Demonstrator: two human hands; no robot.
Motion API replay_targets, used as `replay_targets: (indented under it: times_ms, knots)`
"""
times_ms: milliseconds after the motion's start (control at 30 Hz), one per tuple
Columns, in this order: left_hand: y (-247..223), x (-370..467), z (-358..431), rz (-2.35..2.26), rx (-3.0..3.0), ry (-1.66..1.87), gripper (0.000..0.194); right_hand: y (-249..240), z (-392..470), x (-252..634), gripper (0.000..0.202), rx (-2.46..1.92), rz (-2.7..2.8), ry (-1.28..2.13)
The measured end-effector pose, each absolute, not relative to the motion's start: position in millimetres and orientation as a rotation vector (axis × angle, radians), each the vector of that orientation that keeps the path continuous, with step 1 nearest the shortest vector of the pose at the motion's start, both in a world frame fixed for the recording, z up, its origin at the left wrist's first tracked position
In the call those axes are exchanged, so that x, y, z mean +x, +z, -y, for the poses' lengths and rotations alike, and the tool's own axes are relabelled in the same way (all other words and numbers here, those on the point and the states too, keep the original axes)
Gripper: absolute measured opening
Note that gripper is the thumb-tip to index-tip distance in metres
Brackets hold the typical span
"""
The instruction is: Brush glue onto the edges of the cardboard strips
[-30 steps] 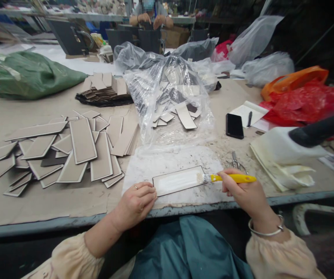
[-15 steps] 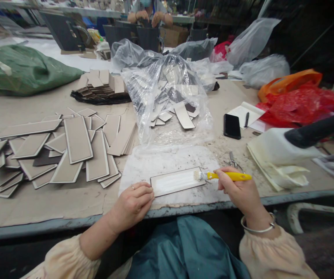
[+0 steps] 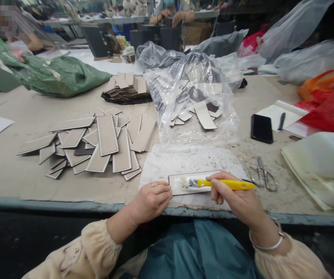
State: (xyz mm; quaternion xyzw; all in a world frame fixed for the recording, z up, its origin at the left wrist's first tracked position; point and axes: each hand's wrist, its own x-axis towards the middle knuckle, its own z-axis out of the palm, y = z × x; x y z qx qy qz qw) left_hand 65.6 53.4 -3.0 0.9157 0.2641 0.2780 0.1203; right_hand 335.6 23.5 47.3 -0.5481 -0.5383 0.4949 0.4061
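- The yellow-handled brush (image 3: 217, 183) is gripped by the right hand (image 3: 236, 199), so its bristles lie on the card strip (image 3: 194, 182).
- The strip's left end is pinned by the closed fingers of the left hand (image 3: 152, 199), so that it is kept from sliding at the near table edge (image 3: 68, 205).
- Finished-looking strips (image 3: 97, 141) are spread far left; scissors (image 3: 261, 178) lie right.

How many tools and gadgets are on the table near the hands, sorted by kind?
Yellow-handled brush, in the right hand: 1
Metal scissors: 1
Black phone: 1
Black pen: 1
Total: 4
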Motion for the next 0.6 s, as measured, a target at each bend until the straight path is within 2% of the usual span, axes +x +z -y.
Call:
replay_targets:
  times_ms: [267,600]
  knots:
    - [-0.9,65.9,-53.3,-0.789,2.718,0.795,0.016,34.5,-37.6,307.2,0.029,-1.366,1.460,1.370]
    - [-4.3,65.4,-52.8,-0.809,2.714,0.782,0.014,44.1,-28.7,320.7,0.030,-1.498,1.388,1.129]
